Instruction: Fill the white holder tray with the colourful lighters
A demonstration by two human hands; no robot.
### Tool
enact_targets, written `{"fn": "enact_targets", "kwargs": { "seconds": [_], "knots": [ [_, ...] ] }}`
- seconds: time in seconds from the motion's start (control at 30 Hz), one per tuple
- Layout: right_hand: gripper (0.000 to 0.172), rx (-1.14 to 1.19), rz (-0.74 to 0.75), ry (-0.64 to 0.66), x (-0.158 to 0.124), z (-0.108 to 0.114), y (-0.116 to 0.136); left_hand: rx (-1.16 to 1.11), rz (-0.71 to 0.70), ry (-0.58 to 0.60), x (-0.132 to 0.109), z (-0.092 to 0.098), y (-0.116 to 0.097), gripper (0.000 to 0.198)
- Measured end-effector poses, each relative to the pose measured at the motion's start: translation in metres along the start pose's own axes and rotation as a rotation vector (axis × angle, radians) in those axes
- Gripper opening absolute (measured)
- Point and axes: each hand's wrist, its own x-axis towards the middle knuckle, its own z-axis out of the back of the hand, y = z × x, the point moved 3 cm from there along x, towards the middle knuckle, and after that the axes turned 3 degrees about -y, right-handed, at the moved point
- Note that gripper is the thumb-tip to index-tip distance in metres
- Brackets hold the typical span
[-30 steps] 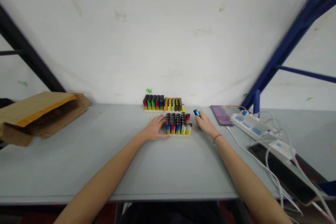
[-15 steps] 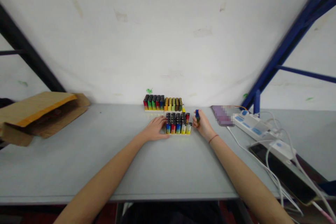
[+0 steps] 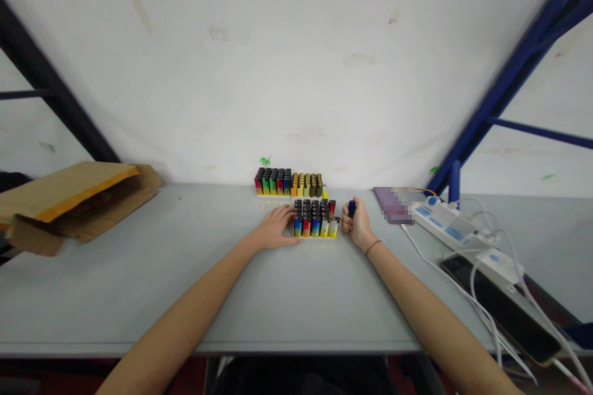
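Observation:
Several colourful lighters with dark tops stand upright in a front block (image 3: 315, 226) on the grey table. My left hand (image 3: 274, 228) rests against the left side of this block, its fingers apart. Just right of the block, my right hand (image 3: 357, 222) is closed around a dark blue lighter (image 3: 352, 208), whose top end shows above the fist. Behind, near the wall, stand a block of red, green and blue lighters (image 3: 272, 182) and, beside it, a block of yellow, orange and brown lighters (image 3: 306, 185).
An open brown padded envelope (image 3: 78, 197) lies at the left. On the right are a purple flat object (image 3: 393, 205), a white power strip (image 3: 456, 228) with tangled white cables, and a black phone (image 3: 503, 308). Metal posts rise on both sides.
My right hand has turned slightly, and the lighter in it now shows mostly its upper end. My left hand stays against the front block. The whole view has shifted slightly.

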Motion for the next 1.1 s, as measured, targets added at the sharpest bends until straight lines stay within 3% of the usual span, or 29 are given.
{"fn": "enact_targets", "kwargs": {
  "seconds": [0.33,0.7,1.1],
  "knots": [
    [0.035,0.009,0.092,-0.167,-0.004,-0.0012,-0.0009,0.009,0.003,-0.007,0.0007,-0.0008,0.0,0.084],
    [0.046,0.01,0.059,-0.157,-0.0059,-0.003,-0.0004,0.039,-0.013,-0.015,0.0005,-0.0005,0.0004,0.08],
    [0.035,0.098,0.067,-0.195,-0.006,-0.0013,0.0013,0.041,-0.049,-0.034,0.0,-0.0019,0.0021,0.078]
  ]
}}
